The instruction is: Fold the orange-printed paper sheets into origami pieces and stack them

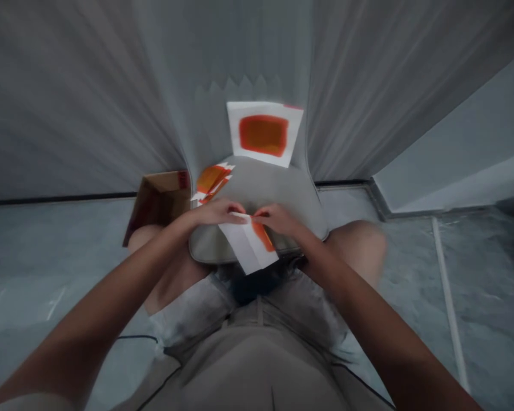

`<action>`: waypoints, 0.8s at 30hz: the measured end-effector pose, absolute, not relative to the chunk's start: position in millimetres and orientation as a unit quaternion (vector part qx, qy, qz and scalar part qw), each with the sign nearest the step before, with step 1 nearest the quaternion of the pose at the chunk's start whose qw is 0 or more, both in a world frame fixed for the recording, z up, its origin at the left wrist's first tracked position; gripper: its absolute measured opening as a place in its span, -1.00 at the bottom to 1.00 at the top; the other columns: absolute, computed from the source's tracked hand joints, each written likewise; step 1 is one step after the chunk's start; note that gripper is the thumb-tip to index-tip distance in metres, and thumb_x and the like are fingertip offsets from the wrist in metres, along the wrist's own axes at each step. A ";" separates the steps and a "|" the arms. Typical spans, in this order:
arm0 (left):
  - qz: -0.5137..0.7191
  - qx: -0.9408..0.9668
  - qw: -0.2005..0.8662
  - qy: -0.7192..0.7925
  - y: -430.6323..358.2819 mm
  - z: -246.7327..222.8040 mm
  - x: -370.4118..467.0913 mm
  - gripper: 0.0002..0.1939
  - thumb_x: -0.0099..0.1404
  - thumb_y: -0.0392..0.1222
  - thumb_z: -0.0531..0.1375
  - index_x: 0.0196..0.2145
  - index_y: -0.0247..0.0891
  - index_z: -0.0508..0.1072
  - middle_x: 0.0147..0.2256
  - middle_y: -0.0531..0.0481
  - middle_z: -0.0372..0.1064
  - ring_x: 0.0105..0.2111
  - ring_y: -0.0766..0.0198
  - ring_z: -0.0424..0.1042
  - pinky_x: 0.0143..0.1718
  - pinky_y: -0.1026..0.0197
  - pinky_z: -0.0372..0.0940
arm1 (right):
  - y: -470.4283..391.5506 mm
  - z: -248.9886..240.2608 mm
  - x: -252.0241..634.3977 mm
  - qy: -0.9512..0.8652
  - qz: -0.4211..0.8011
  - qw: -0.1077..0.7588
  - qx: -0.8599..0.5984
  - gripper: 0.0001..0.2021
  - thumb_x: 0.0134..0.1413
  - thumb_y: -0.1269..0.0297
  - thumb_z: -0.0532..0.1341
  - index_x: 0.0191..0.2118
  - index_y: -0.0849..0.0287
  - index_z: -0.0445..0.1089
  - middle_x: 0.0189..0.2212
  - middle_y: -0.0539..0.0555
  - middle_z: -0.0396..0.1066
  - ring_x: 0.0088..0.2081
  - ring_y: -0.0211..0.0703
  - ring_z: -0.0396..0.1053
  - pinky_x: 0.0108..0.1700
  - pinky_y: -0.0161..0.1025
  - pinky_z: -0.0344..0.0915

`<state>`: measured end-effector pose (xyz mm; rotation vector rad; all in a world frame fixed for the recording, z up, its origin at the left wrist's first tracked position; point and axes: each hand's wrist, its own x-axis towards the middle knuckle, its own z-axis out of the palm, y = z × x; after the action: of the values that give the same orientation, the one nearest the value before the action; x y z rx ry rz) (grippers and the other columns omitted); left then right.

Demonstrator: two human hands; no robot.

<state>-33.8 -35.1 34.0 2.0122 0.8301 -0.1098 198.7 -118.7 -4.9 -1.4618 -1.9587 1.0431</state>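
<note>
Between my two hands is a white sheet of paper [245,242] with an orange patch, creased along its length and partly folded over. The fingers of my left hand [217,212] pinch its top edge on the left. On the right, my right hand [278,219] grips the same top edge near the orange patch. The sheet hangs down over the front of the chair seat toward my lap. Beyond my left hand lies a small pile of folded orange-and-white papers [214,181]. A flat white sheet with an orange-brown rectangle [263,136] leans against the chair back.
The grey padded chair [278,185] stands in front of me, between my knees. An open cardboard box [156,200] is on the floor at its left. Behind hangs a grey pleated curtain [77,103]. A pale wall ledge [454,137] runs along the right.
</note>
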 end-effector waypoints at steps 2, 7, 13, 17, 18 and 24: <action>-0.027 0.800 0.493 0.341 -50.7 39.4 -44.0 -0.53 0.34 0.24 0.22 -0.06 -0.18 0.64 -0.22 0.03 0.57 -0.26 0.24 0.44 -0.27 0.27 0.24 | -115.9 5.9 201.6 -0.739 0.391 0.223 -0.501 -0.82 0.26 0.29 0.26 -0.21 0.12 0.66 -0.26 0.03 0.67 -0.28 -0.17 0.53 -0.21 -0.28 0.35; 0.024 0.789 0.481 0.381 -77.6 45.6 -61.8 -0.58 0.35 0.18 0.24 -0.15 -0.19 0.69 -0.32 0.04 0.56 -0.35 0.29 0.38 -0.32 0.28 0.21 | -110.5 35.9 200.0 -0.779 0.429 0.165 -0.426 -0.78 0.25 0.17 0.26 -0.23 0.10 0.66 -0.30 -0.01 0.65 -0.30 -0.17 0.51 -0.24 -0.27 0.35; 0.040 0.807 0.442 0.388 -94.3 53.8 -74.9 -0.58 0.39 0.15 0.20 -0.11 -0.19 0.69 -0.37 0.06 0.54 -0.39 0.30 0.36 -0.34 0.26 0.16 | -98.9 61.7 190.8 -0.805 0.439 0.093 -0.389 -0.76 0.21 0.12 0.25 -0.29 0.08 0.66 -0.37 -0.05 0.62 -0.38 -0.22 0.42 -0.33 -0.30 0.27; 0.042 0.818 0.446 0.362 -99.0 49.5 -80.4 -0.57 0.40 0.18 0.19 -0.14 -0.19 0.68 -0.39 0.09 0.49 -0.40 0.32 0.32 -0.35 0.27 0.14 | -91.5 70.1 182.1 -0.822 0.429 0.055 -0.370 -0.78 0.16 0.21 0.24 -0.37 0.08 0.65 -0.49 -0.08 0.54 -0.48 -0.27 0.31 -0.39 -0.29 0.19; 0.044 0.819 0.448 0.356 -99.5 45.8 -81.4 -0.56 0.40 0.19 0.18 -0.19 -0.20 0.68 -0.42 0.10 0.46 -0.43 0.33 0.30 -0.37 0.27 0.12 | -89.1 72.0 180.0 -0.826 0.428 0.043 -0.365 -0.79 0.15 0.23 0.25 -0.38 0.07 0.65 -0.51 -0.08 0.53 -0.50 -0.27 0.29 -0.40 -0.28 0.17; 0.173 0.770 0.423 0.445 -106.7 12.1 -81.2 -0.53 0.34 0.24 0.23 -0.42 -0.22 0.61 -0.56 0.13 0.31 -0.51 0.36 0.19 -0.46 0.27 0.01 | -74.6 85.2 176.3 -0.841 0.384 0.038 -0.379 -0.83 0.18 0.18 0.29 -0.26 0.06 0.65 -0.35 -0.03 0.62 -0.36 -0.17 0.44 -0.27 -0.25 0.31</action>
<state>-81.2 -106.7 12.1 1.9272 1.1137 0.4318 176.3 -74.6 85.2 -1.1624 -2.5809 1.1780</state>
